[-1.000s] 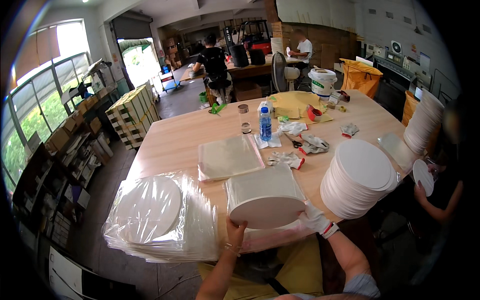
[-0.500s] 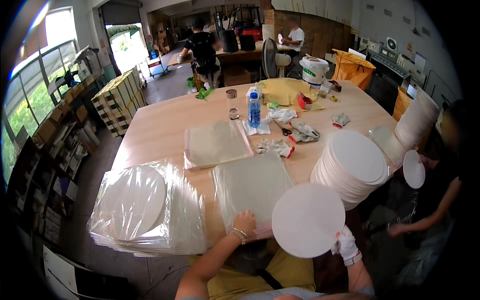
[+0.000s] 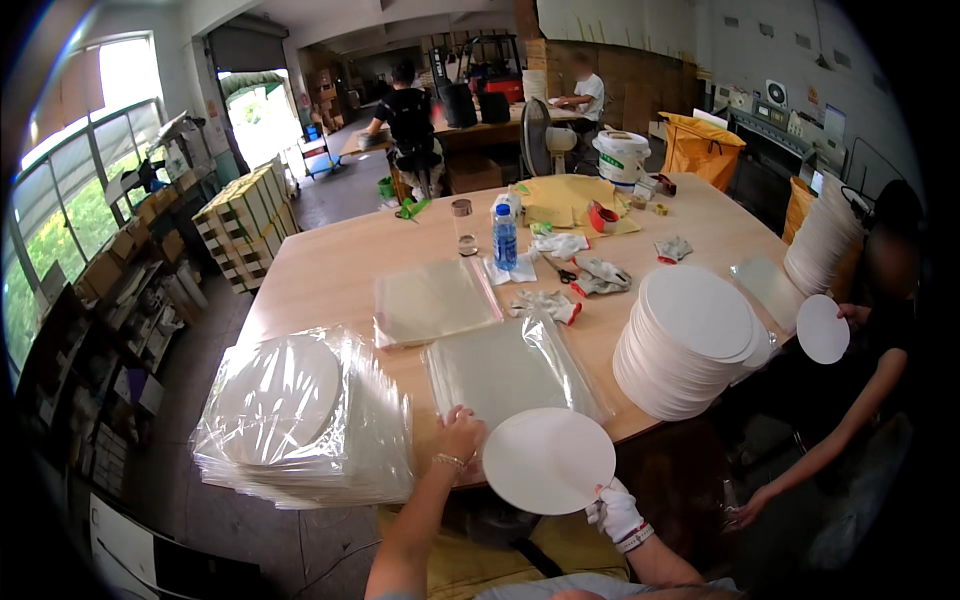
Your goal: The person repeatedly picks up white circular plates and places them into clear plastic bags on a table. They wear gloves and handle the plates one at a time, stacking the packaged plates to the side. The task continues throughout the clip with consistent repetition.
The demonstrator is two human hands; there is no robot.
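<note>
Disc [image 3: 548,462], white and round, is held just in front of the pile of clear plastic bags [image 3: 500,372] at the near edge of the table [image 3: 330,262]. The gloved right hand [image 3: 612,500] grips it by its lower right rim; the bare left hand [image 3: 460,433] is at the near left part of the pile, and whether it pinches a bag I cannot tell. The disc looks light and fairly stiff, probably card, so it should hold flat from one side; the rim is the place to take it, as the face could mark or crease. The bags look thin, limp and slippery, better taken at the lip.
</note>
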